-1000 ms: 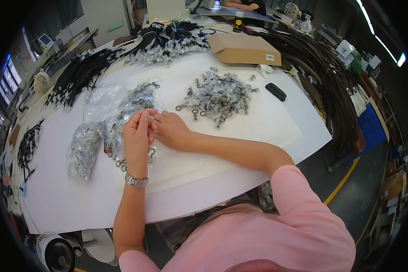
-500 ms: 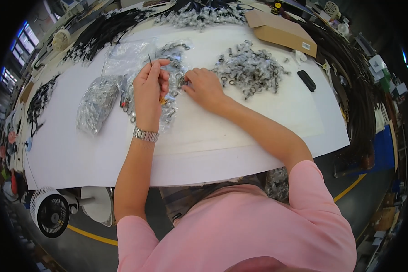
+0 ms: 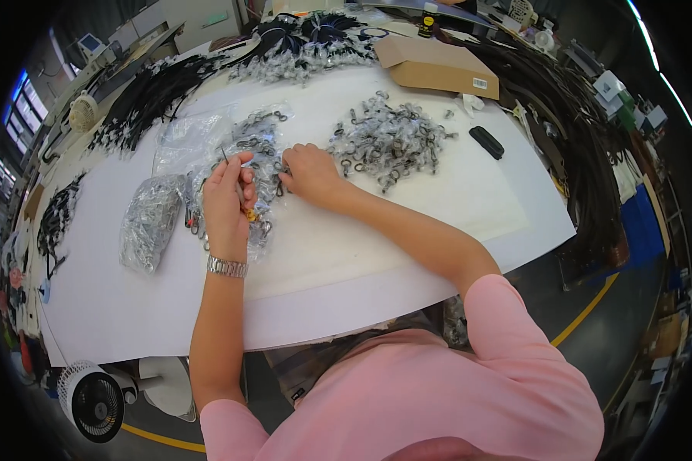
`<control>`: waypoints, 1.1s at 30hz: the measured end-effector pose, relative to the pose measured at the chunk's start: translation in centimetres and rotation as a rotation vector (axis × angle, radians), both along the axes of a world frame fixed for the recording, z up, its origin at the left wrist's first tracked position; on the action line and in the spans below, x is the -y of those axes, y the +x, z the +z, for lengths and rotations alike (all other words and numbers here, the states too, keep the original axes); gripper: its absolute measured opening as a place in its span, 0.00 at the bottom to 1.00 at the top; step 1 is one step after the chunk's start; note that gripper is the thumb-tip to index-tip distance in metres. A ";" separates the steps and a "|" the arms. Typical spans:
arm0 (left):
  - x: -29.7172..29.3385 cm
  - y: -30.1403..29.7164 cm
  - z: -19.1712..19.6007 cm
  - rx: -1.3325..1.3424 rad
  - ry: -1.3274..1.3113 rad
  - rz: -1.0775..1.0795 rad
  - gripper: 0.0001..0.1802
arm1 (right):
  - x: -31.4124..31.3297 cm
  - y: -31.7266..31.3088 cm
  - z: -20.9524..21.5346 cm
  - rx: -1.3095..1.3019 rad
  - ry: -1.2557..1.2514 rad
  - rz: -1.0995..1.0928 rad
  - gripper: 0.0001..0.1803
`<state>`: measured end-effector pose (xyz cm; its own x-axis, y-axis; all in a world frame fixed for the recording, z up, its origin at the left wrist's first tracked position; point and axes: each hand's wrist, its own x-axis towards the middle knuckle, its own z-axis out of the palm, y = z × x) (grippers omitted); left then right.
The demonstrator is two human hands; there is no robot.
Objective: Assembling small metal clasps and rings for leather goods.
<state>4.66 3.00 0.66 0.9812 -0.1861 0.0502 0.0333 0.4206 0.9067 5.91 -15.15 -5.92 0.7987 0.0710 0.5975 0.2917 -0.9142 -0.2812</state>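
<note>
My left hand (image 3: 227, 201), with a metal watch on its wrist, is closed around a thin dark pointed tool (image 3: 224, 154); most of the tool is hidden in the fist. Just right of it, the fingers of my right hand (image 3: 314, 175) are curled and pinch a small dark metal piece (image 3: 279, 190), partly covered by the fingertips. Under and behind both hands lies an opened clear plastic bag (image 3: 255, 129) of metal clasps. A bit of yellow shows by the left palm. Farther right is a loose heap of clasps (image 3: 396, 142) in clear wrapping.
Left of my hands stands a filled clear bag (image 3: 152, 223). A cardboard box (image 3: 438, 67) and a black case (image 3: 487, 143) lie at the right. Bundles of black cords (image 3: 158, 92) line the far edge. A white fan (image 3: 92, 403) is below the table's left front edge.
The whole view has shifted, so the table and hands sit lower and further left. Both hands keep nearly the same pose and place over the clasps.
</note>
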 end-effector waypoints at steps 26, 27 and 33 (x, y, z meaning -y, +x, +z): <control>2.2 -1.7 -0.2 0.498 0.756 -0.258 0.11 | 4.2 -8.1 2.7 -0.654 1.036 0.496 0.08; 2.3 -1.8 -0.5 0.500 0.758 -0.263 0.11 | 4.2 -8.4 2.6 -0.650 1.040 0.493 0.08; 2.9 -1.9 -0.9 0.480 0.778 -0.170 0.11 | 4.6 -8.1 2.4 -0.709 1.192 0.480 0.09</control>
<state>2.73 0.13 -0.23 0.8439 -0.4774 0.2447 -0.4131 -0.2874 0.8641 -2.15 -19.76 -3.55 0.9864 0.1644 -0.0071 -0.0237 0.0996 -0.9947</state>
